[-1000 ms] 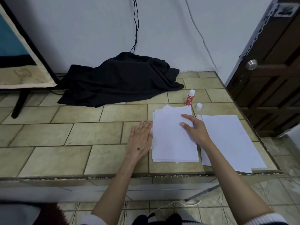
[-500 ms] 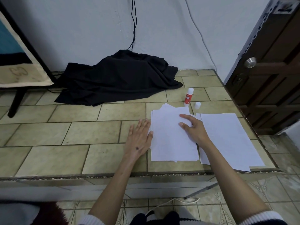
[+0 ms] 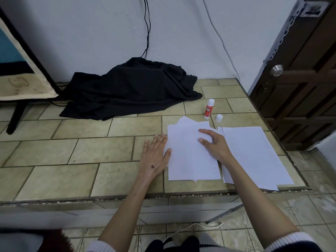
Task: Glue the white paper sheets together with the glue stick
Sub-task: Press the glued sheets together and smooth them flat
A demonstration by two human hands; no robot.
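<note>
Altogether two lots of white paper lie on the tiled worktop [image 3: 94,151] toward its right end: a loose stack of sheets [image 3: 189,160] near the front edge, its upper sheets fanned at the far corners, and a second pile [image 3: 254,153] just beside it, reaching almost to the right edge. One glue stick [image 3: 209,109] stands upright and uncapped just beyond the stack, with its single white cap [image 3: 219,118] standing close to its right. One black cloth [image 3: 131,90] is heaped against the back wall. Compared with a second ago, little differs: both hands sit where they were, the papers lie as before, and only the view has shifted slightly. Left hand [image 3: 154,155] lies flat with fingers straight on the tiles, its thumb touching the stack's left edge, gripping nothing. Right hand [image 3: 214,144] rests on the stack's upper right part, fingers spread and lightly bent, pressing the top sheet.
</note>
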